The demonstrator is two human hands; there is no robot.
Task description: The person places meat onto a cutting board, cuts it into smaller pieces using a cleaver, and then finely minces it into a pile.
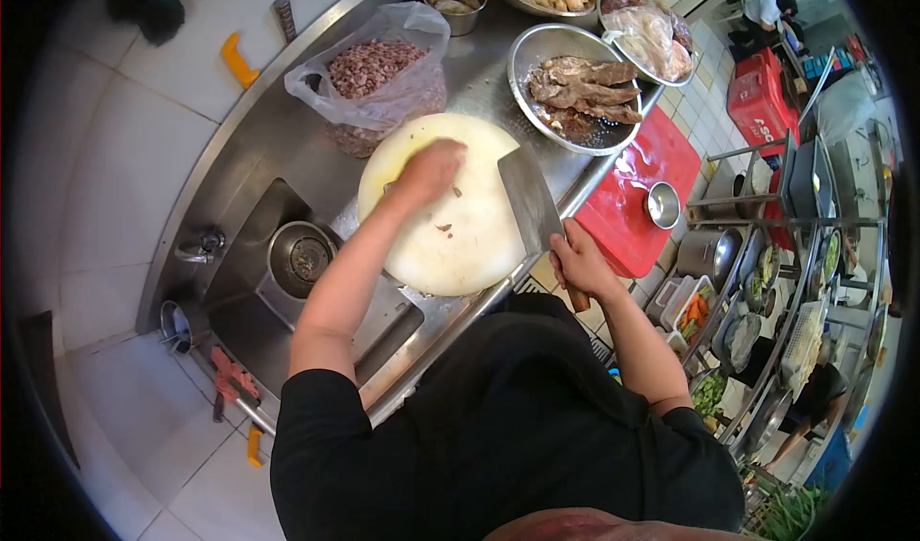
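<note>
My right hand (581,261) grips the wooden handle of a cleaver (533,201), whose broad blade lies over the right edge of a round white cutting board (470,258). On the upper part of the board, my left hand (436,169) is closed with its fingers curled under; whatever may be in them is hidden. A few small brown meat scraps (444,228) lie on the board below it. Just beyond the board stands a clear plastic bag (422,35) of diced reddish meat (369,68). To the upper right, a steel bowl (518,71) holds long brown meat pieces (585,89).
A sink (273,206) with a steel pot (299,258) is left of the board. At right are a red board (613,206) bearing a small steel bowl (662,205), and shelves of food containers. More filled bowls line the counter's far end. Other people are in the background.
</note>
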